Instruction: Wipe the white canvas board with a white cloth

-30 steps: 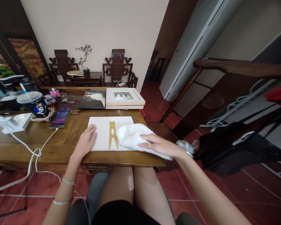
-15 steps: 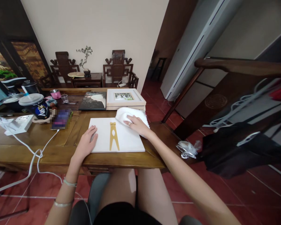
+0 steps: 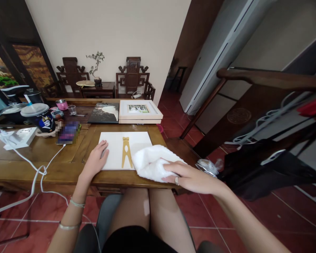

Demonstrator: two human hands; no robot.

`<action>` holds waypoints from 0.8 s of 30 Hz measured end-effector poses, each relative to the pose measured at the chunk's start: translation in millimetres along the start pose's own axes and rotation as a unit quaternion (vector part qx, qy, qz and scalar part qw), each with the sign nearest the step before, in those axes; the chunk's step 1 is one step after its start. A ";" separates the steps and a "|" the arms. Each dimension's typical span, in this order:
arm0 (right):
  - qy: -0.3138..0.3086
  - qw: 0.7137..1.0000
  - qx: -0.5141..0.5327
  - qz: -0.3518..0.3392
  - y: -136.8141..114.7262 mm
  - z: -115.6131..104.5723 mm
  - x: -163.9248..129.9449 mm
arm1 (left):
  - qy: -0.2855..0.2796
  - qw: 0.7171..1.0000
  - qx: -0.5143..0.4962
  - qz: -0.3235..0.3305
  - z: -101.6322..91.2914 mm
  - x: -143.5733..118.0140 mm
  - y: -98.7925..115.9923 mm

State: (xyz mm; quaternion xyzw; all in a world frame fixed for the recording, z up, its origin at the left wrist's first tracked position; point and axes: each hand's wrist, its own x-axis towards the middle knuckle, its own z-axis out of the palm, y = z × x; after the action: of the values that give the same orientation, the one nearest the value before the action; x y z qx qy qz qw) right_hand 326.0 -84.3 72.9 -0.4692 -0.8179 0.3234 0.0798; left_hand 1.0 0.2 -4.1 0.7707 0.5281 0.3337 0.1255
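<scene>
A flat white board (image 3: pixel 112 149) lies on the wooden table, bearing a yellow long-legged animal figure (image 3: pixel 126 151) near its middle. My left hand (image 3: pixel 97 157) rests open on the board's left edge, fingers stretched out. With my right hand (image 3: pixel 183 175) I grip a fluffy white towel (image 3: pixel 154 160), bunched over the board's lower right corner and the table's front edge. The towel hides that corner and touches or nearly touches the figure's right leg. A ring shows on one right finger.
Behind the board lie a white picture frame (image 3: pixel 140 109) and a dark panel (image 3: pixel 104 113). To the left are a phone (image 3: pixel 67 133) on a charging cable, a lidded cup (image 3: pixel 43 117), a power strip (image 3: pixel 20 137) and a pink cup (image 3: pixel 61 104). A wooden chair back (image 3: pixel 242 105) stands at right.
My right hand has drawn the towel from the board's upper right corner down toward me, to the lower right corner. My left hand stays at the left edge.
</scene>
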 end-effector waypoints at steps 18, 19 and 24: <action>0.208 0.967 -0.132 -0.063 33.4 -5.1 129.6 | -0.004 1.000 0.005 -0.007 -2.5 0.3 2.8; 0.200 0.966 -0.148 -0.071 30.1 -1.5 121.6 | -0.004 1.000 0.005 -0.007 -2.5 0.4 2.7; 0.130 0.978 -0.138 -0.091 8.0 12.2 61.3 | -0.005 1.000 0.005 -0.006 -2.7 0.3 3.5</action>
State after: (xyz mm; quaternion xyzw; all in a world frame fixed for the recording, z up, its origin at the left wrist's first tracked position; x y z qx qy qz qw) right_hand 292.9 -36.9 48.0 -0.4374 -0.8766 0.1347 0.1490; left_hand 1.8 -1.4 -0.1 0.7697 0.5338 0.3265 0.1268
